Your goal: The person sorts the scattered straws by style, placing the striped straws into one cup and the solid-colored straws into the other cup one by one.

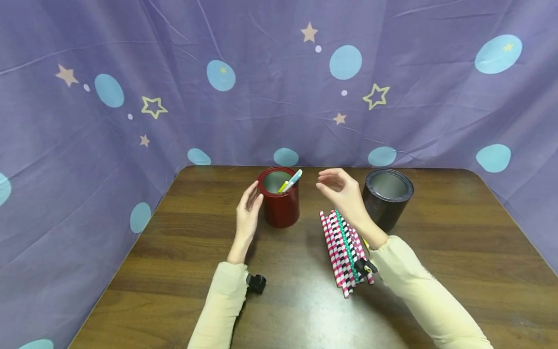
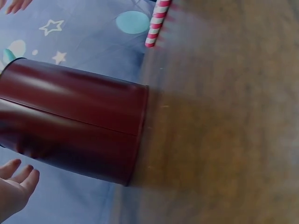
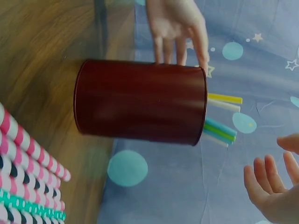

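A dark red canister (image 1: 282,211) stands upright on the table, with several slim pens (image 3: 224,98) in yellow, white, blue and green sticking out of its mouth. My left hand (image 1: 248,213) is at the canister's left side, its fingers extended along the wall near the rim; whether they touch it I cannot tell. To the right of the canister, my right hand (image 1: 342,191) hovers with loosely bent fingers and nothing between them. Below it lies a bundle of patterned paper straws (image 1: 342,252), pink, black and green with white, partly covered by my right wrist.
A black canister (image 1: 383,208) stands behind my right forearm. Part of a yellow item (image 1: 365,244) shows beside the straws. The brown wooden table (image 1: 174,242) meets a purple curtain (image 1: 270,97) with stars and blue ovals at the back and sides.
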The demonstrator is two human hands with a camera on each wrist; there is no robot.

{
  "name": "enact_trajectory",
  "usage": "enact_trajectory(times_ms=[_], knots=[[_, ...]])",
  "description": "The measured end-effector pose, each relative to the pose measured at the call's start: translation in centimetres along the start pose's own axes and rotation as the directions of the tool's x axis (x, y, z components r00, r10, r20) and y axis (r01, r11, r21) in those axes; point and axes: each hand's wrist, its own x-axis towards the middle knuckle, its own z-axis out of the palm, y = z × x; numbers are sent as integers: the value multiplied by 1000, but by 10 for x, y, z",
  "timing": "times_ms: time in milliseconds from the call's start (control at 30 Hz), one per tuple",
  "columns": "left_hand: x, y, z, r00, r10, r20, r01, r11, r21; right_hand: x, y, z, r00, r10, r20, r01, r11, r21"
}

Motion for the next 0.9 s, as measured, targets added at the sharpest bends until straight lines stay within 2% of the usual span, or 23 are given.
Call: enact_trajectory(times_ms=[133,233,333,600,900], knots=[[0,13,2,998,48,-40,-47,998,40,-7,-10,-10,999,-20,28,22,998,-57],[0,24,4,993,102,-59,-97,992,77,-9,-3,-19,999,-36,38,41,993,-115],[-2,33,7,988,145,-58,-141,988,66,-10,8,-28,998,-55,36,60,982,-179],[-4,35,14,960,281,12,-281,960,-1,-18,18,-53,991,-129,20,129,940,-317],[-15,46,29,924,364,114,-359,931,-63,-26,27,-79,982,-188,3,172,890,-423]])
